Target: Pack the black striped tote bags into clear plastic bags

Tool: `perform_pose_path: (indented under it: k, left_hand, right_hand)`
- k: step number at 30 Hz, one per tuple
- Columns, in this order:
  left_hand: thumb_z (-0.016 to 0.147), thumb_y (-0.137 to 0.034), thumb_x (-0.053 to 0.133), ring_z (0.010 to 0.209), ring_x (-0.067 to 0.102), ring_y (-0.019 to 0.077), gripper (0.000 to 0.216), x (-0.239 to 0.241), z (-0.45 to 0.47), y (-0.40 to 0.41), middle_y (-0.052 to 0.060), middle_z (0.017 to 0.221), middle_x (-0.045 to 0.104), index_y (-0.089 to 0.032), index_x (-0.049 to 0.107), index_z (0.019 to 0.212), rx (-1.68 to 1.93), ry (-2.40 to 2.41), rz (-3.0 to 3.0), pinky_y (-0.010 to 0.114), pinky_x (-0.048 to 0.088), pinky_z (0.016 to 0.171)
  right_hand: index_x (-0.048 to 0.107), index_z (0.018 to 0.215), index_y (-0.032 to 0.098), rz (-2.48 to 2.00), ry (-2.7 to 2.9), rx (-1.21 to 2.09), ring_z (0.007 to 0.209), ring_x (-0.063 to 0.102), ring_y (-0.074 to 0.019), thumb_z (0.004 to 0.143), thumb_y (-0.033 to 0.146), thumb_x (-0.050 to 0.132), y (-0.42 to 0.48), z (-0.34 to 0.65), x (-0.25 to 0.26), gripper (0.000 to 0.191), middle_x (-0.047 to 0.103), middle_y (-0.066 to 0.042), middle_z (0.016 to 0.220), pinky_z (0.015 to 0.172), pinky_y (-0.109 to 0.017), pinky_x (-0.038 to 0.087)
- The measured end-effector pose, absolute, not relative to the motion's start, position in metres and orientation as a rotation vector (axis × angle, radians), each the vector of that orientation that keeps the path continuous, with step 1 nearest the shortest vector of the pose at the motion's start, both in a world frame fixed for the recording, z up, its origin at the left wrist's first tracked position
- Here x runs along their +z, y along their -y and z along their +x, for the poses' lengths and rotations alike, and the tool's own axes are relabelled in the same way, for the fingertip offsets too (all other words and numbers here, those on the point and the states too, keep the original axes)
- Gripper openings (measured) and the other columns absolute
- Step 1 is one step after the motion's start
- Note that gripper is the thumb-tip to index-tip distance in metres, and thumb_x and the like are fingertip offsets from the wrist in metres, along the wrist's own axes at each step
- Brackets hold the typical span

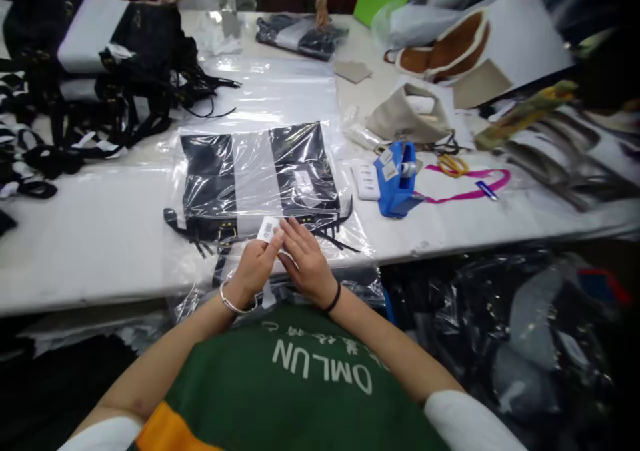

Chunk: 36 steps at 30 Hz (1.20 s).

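Flat on the table before me lies a black bag with a white paper band across its middle, inside a clear plastic bag (257, 171). My left hand (256, 264) is closed on a small white barcode tag (268, 228), pinched between thumb and fingers at the near edge of the plastic. My right hand (307, 261) rests flat beside it, fingers stretched and close together, their tips near the tag and touching the plastic. The straps of the black bag stick out at both sides under the plastic.
On the right stand a blue tape dispenser (397, 178), a stack of white labels (366, 181), a pink ribbon (470, 194) and a beige bag (410, 114). Black bags (145, 31) pile up at the left. Across the table, a co-worker's hand (321, 10) touches another wrapped bag (300, 34).
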State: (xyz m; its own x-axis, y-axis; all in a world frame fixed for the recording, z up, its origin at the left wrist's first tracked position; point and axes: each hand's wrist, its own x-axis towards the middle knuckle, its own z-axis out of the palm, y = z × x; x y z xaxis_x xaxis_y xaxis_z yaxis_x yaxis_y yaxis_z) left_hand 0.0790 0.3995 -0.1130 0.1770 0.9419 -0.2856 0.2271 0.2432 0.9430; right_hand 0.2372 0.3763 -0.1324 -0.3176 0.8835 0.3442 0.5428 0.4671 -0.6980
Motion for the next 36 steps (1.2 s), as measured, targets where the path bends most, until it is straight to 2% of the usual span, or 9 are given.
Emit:
perform_pose_path:
  k: [2, 4, 7, 10, 13, 16, 18, 27, 36]
  left_hand:
    - [0.086, -0.064, 0.056, 0.059, 0.057, 0.0158, 0.056, -0.117, 0.08, -0.391, 0.004, 0.061, 0.064, -0.012, 0.067, 0.066, 0.847, -1.322, 1.03, 0.027, 0.045, 0.058]
    - [0.084, -0.061, 0.061, 0.061, 0.059, 0.0164, 0.051, -0.122, 0.078, -0.383, 0.005, 0.066, 0.067, -0.012, 0.072, 0.075, 0.933, -1.284, 0.883, 0.027, 0.046, 0.059]
    - [0.082, -0.058, 0.067, 0.071, 0.064, 0.0188, 0.047, -0.125, 0.079, -0.376, 0.006, 0.081, 0.073, -0.014, 0.075, 0.094, 0.957, -1.284, 0.881, 0.029, 0.05, 0.067]
    - [0.083, -0.053, 0.067, 0.075, 0.064, 0.0184, 0.041, -0.126, 0.077, -0.381, 0.005, 0.085, 0.073, -0.015, 0.074, 0.095, 0.893, -1.413, 1.193, 0.028, 0.049, 0.07]
    - [0.087, -0.047, 0.066, 0.077, 0.063, 0.0179, 0.033, -0.124, 0.068, -0.389, 0.004, 0.083, 0.07, -0.016, 0.071, 0.098, 0.885, -1.526, 1.549, 0.03, 0.05, 0.075]
    - [0.087, -0.036, 0.068, 0.097, 0.062, 0.0217, 0.033, -0.116, 0.063, -0.389, 0.007, 0.095, 0.069, -0.017, 0.066, 0.114, 1.065, -1.588, 1.945, 0.039, 0.048, 0.094]
    - [0.087, -0.03, 0.068, 0.108, 0.058, 0.0238, 0.03, -0.11, 0.065, -0.384, 0.008, 0.104, 0.068, -0.019, 0.066, 0.115, 1.079, -1.491, 2.2, 0.044, 0.043, 0.103]
    - [0.091, -0.018, 0.061, 0.106, 0.057, 0.023, 0.016, -0.123, 0.07, -0.372, 0.008, 0.101, 0.069, -0.018, 0.066, 0.107, 0.943, -1.16, 2.412, 0.042, 0.05, 0.098]
    - [0.09, -0.018, 0.063, 0.098, 0.062, 0.0198, 0.009, -0.12, 0.061, -0.376, 0.005, 0.096, 0.07, -0.02, 0.068, 0.097, 1.122, -1.187, 2.097, 0.037, 0.05, 0.093]
  right_hand:
    - [0.041, 0.15, 0.027, -1.146, 1.882, 0.84, 0.148, 0.03, -0.0241, 0.098, 0.034, 0.053, -0.369, 0.241, -0.137, 0.054, 0.039, -0.006, 0.157, 0.122, -0.048, 0.029]
    - [0.042, 0.149, 0.028, -1.168, 1.628, 1.079, 0.142, 0.041, -0.0238, 0.096, 0.038, 0.057, -0.367, 0.25, -0.14, 0.056, 0.045, -0.006, 0.153, 0.118, -0.046, 0.035]
    - [0.064, 0.123, 0.024, -1.207, 1.284, 1.442, 0.111, 0.065, -0.0225, 0.089, 0.044, 0.066, -0.366, 0.258, -0.143, 0.04, 0.07, -0.005, 0.12, 0.099, -0.038, 0.051]
    - [0.071, 0.092, 0.021, -1.23, 1.105, 1.628, 0.081, 0.066, -0.0183, 0.082, 0.047, 0.072, -0.362, 0.259, -0.145, 0.028, 0.073, -0.001, 0.089, 0.075, -0.031, 0.055]
    - [0.07, 0.09, 0.022, -1.262, 1.024, 1.559, 0.078, 0.063, -0.0158, 0.082, 0.045, 0.073, -0.356, 0.258, -0.144, 0.024, 0.07, 0.0, 0.086, 0.07, -0.027, 0.051]
    - [0.069, 0.089, 0.022, -1.273, 1.017, 1.448, 0.08, 0.061, -0.0155, 0.085, 0.042, 0.071, -0.352, 0.259, -0.143, 0.02, 0.069, 0.001, 0.087, 0.075, -0.027, 0.05]
    - [0.068, 0.091, 0.023, -1.264, 1.054, 1.403, 0.081, 0.061, -0.0159, 0.087, 0.041, 0.069, -0.351, 0.26, -0.14, 0.019, 0.068, 0.0, 0.088, 0.077, -0.029, 0.05]
    - [0.064, 0.093, 0.022, -1.194, 1.567, 1.037, 0.094, 0.057, -0.0186, 0.095, 0.024, 0.056, -0.352, 0.258, -0.125, 0.009, 0.061, -0.004, 0.094, 0.089, -0.035, 0.046]
    - [0.067, 0.097, 0.022, -1.201, 1.562, 1.143, 0.087, 0.056, -0.0162, 0.094, 0.023, 0.055, -0.352, 0.263, -0.129, 0.012, 0.059, -0.003, 0.089, 0.081, -0.03, 0.047]
